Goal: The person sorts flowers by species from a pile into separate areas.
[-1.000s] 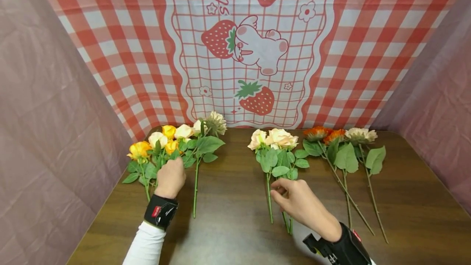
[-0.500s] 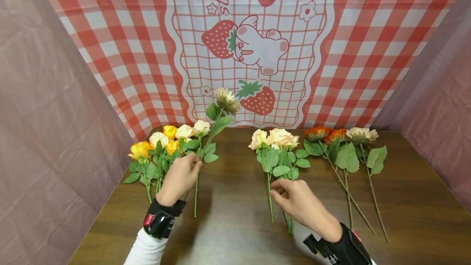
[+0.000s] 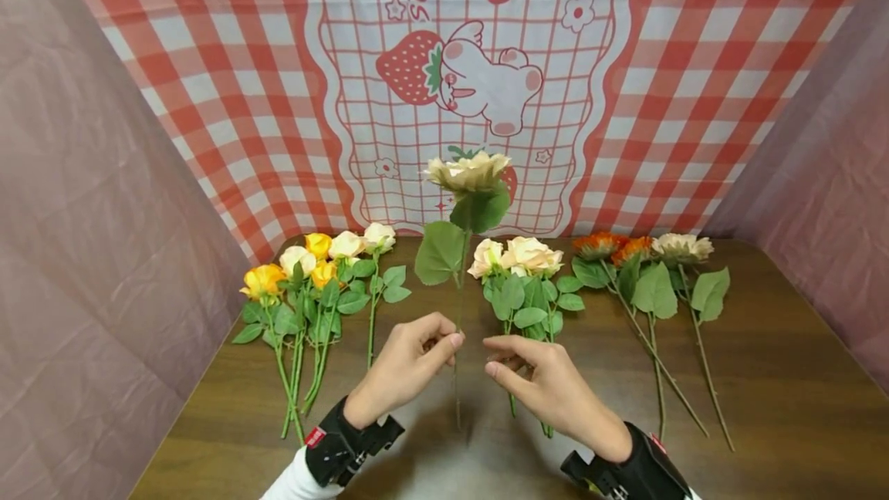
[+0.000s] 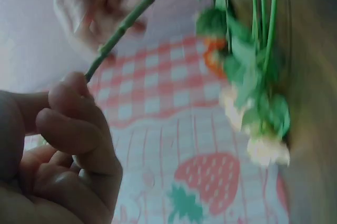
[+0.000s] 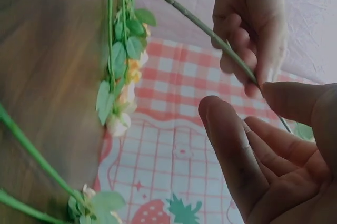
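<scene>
with our left grip we pinch the cream flower by its stem, long axis near upright, bloom above the grip, stem end below — while our right grip, fingers parted around nothing, hangs just right of it.

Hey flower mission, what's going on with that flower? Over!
Left grip pinches cream flower by stem. Right grip open alongside, holding nothing. Flower upright. Nothing seen in the way.

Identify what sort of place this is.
Likely a small draped booth set up for tabletop work: a wood-grained table, a strawberry-print cloth hung behind it and pinkish drapes on both sides.
</scene>
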A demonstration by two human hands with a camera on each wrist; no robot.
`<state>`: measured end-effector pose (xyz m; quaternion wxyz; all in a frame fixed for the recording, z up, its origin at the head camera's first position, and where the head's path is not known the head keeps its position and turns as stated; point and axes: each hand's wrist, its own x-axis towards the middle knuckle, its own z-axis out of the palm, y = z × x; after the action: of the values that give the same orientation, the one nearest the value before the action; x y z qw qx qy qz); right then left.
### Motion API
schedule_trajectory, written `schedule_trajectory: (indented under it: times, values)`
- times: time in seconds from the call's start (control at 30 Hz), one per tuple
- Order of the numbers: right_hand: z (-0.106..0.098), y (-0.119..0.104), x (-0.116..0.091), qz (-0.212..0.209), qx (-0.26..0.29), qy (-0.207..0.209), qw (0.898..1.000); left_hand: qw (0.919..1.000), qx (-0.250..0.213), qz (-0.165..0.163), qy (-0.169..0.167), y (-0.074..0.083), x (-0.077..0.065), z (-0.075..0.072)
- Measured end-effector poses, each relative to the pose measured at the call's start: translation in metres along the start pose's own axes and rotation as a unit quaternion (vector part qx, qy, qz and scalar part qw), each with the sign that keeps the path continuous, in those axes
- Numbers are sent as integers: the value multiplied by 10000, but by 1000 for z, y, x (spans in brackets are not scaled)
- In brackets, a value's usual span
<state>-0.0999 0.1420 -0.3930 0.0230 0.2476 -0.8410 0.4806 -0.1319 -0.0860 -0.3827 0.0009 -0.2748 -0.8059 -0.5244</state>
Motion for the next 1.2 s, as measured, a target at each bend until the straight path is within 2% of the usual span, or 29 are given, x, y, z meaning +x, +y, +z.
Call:
schedule_trajectory:
  times: [0.2, 0.33, 0.5, 0.57, 0.67, 0.77, 0.83, 0.9, 1.0, 1.07, 1.13, 1.2]
  values:
    - [8, 1, -1, -80, 543, -202, 9983, 9989, -411, 209, -122, -3, -3, 22]
    - [14, 3, 0, -315, 745, -171, 9966, 9988, -355, 337, -92, -5, -4, 29]
    - [16, 6, 0, -442, 967, -26, 9943, 9973, -31, 731, 24, -5, -5, 34]
    - [12, 6, -1, -429, 897, 34, 9950, 9966, 97, 822, 30, -4, -4, 35]
    - [-1, 4, 0, -322, 566, 236, 9976, 9966, 306, 770, -25, -3, -4, 35]
    - [-25, 5, 0, -357, -111, 784, 9962, 9963, 499, 703, -57, 0, -4, 35]
    - [-47, 8, 0, -405, -804, 1320, 9872, 9956, 647, 671, -57, 1, -4, 34]
    - [-73, 14, -3, -334, -1540, 1883, 9694, 9952, 743, 636, -69, 2, -4, 34]
    - [-112, 27, -13, 205, -2401, 2391, 9406, 9945, 873, 567, -108, 3, -4, 33]
    - [-136, 39, -22, 739, -2749, 2463, 9264, 9944, 909, 517, -130, 3, -5, 32]
    - [-156, 53, -30, 1334, -2933, 2293, 9185, 9942, 946, 485, -148, 4, -6, 32]
    - [-174, 67, -38, 1873, -2984, 1953, 9153, 9940, 972, 470, -154, 4, -5, 32]
